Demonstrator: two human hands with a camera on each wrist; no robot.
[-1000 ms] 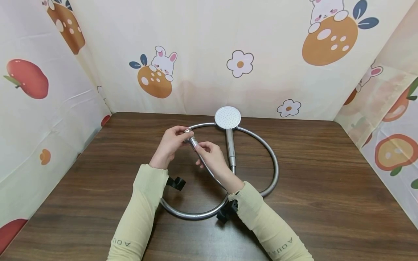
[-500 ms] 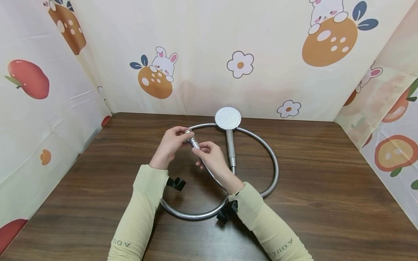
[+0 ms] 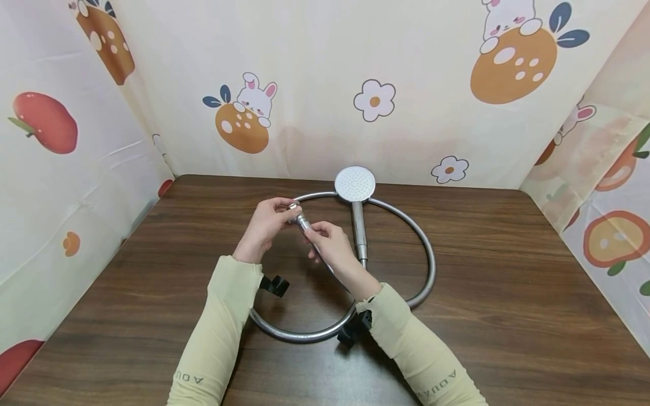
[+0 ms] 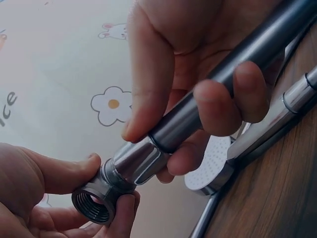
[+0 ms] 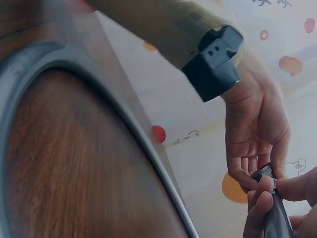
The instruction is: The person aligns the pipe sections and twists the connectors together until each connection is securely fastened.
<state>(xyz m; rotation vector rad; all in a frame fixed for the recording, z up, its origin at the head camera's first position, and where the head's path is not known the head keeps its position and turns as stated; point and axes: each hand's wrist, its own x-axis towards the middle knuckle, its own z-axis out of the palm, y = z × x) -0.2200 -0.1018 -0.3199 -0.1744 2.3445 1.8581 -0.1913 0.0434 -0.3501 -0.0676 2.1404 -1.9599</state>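
Observation:
My left hand (image 3: 264, 225) pinches a short metal fitting (image 4: 94, 203) with a threaded open mouth between thumb and fingers, as the left wrist view shows. From this fitting a chrome cone nut (image 4: 138, 161) leads into the grey shower hose (image 4: 183, 124). My right hand (image 3: 332, 248) grips that hose end, its thumb and a fingertip at the nut and other fingers curled round the hose. A chrome shower head (image 3: 354, 184) with a white dotted face lies beyond the hands, its handle (image 3: 358, 225) pointing back towards me and joined to the hose.
The hose (image 3: 430, 256) lies in wide loops on the brown wooden table (image 3: 487, 316). Black wrist camera mounts (image 3: 276, 285) hang under both sleeves. A printed cloth (image 3: 315, 51) with rabbits, fruit and flowers stands behind the table and along both sides.
The right thumb and fingers shift slightly back and forth round the hose end. The left hand keeps its pinch on the fitting, and the shower head stays in place.

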